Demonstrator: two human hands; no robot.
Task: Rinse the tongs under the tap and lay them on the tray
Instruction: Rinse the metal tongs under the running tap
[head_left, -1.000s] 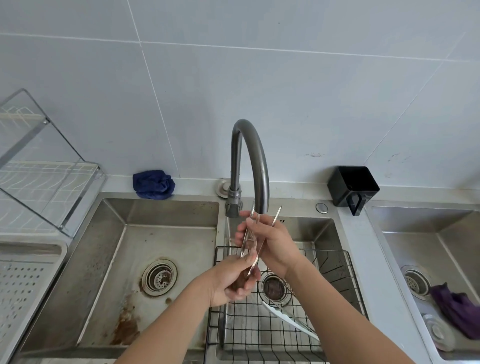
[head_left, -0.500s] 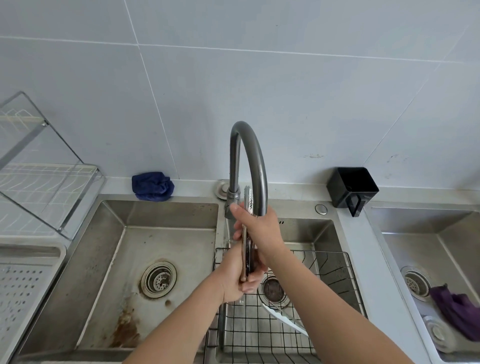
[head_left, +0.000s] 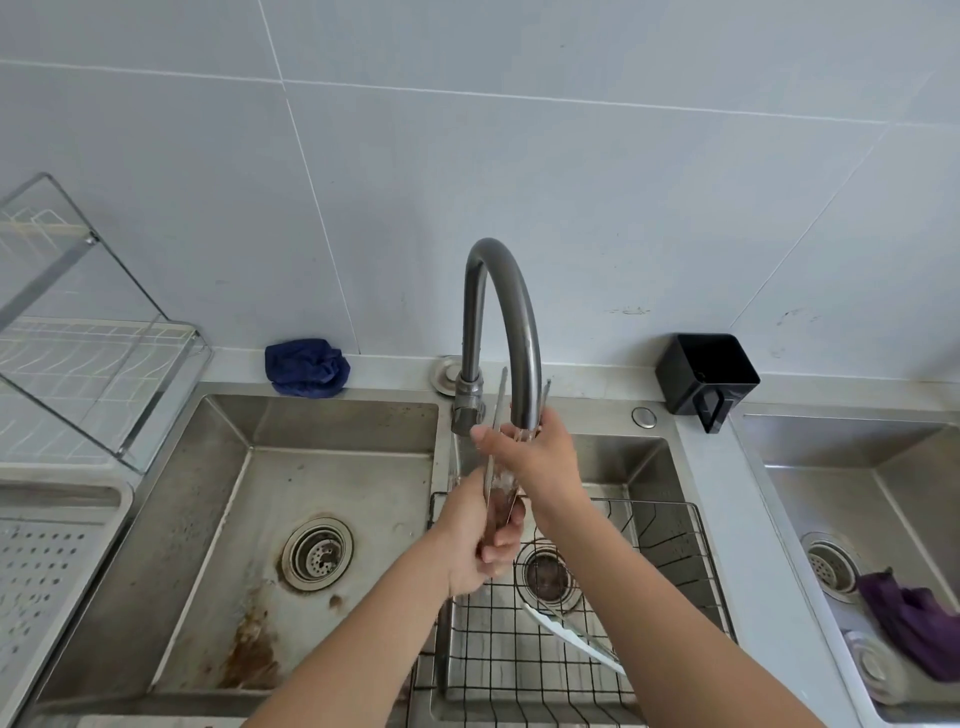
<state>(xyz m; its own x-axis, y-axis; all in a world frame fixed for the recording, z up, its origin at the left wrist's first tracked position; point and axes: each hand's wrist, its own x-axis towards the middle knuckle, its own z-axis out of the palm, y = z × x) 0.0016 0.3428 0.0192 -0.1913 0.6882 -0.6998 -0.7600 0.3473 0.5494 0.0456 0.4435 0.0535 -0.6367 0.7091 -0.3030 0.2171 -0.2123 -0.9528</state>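
Slim stainless-steel tongs stand upright directly under the mouth of the dark grey curved metal tap. Their 2 arms rise on either side of the spout, so the water runs down their length. We hold them with both hands. Our left hand has its fingers curled round the lower, joined end, which steadies them tips-up. Our right hand is wrapped round the 2 arms higher up with the thumb out in front, in our judgement to rub them in the stream. All of this sits above the black wire basket in the middle steel basin, so the runoff falls toward the drain. We judge rinsing to be the step in hand, and laying down is not yet done. The white perforated plastic tray at the far left, well apart from the tongs, looks to us the likely resting place.
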